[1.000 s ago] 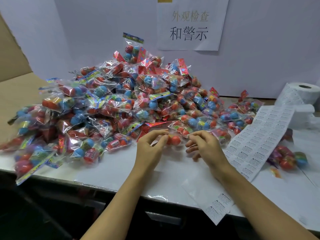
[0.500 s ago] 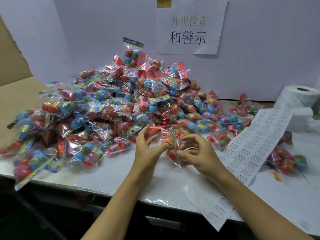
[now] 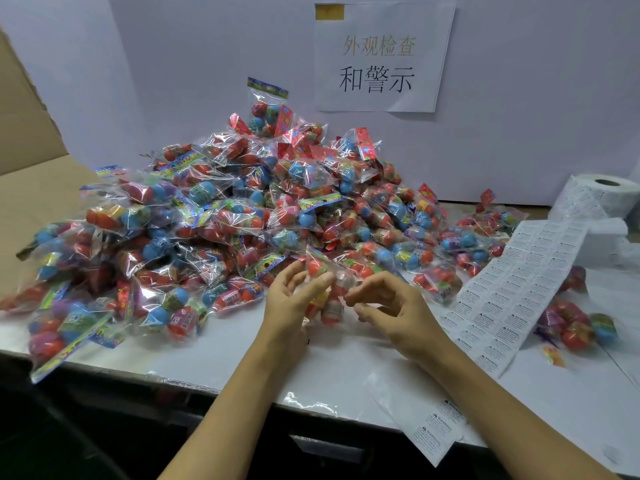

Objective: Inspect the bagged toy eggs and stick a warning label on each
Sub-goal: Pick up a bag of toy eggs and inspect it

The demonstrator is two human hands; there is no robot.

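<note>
A clear bag of toy eggs point(image 3: 325, 292) with red and orange eggs stands upright between my hands, just in front of the big pile of bagged eggs point(image 3: 221, 230). My left hand point(image 3: 294, 303) grips the bag with thumb and fingers on its left side. My right hand point(image 3: 391, 306) pinches the bag's right edge, fingers curled. A strip of white warning labels point(image 3: 516, 292) runs from a roll point(image 3: 595, 199) at the right down over the table's front edge.
Two more bags of eggs point(image 3: 575, 323) lie to the right of the label strip. A paper sign point(image 3: 381, 57) with Chinese writing hangs on the white back wall. A cardboard sheet point(image 3: 31, 174) stands at the left. The white table's front edge point(image 3: 242, 386) runs below my wrists.
Both hands pulled one bag out of the pile's front edge, drew it toward me and turned it upright.
</note>
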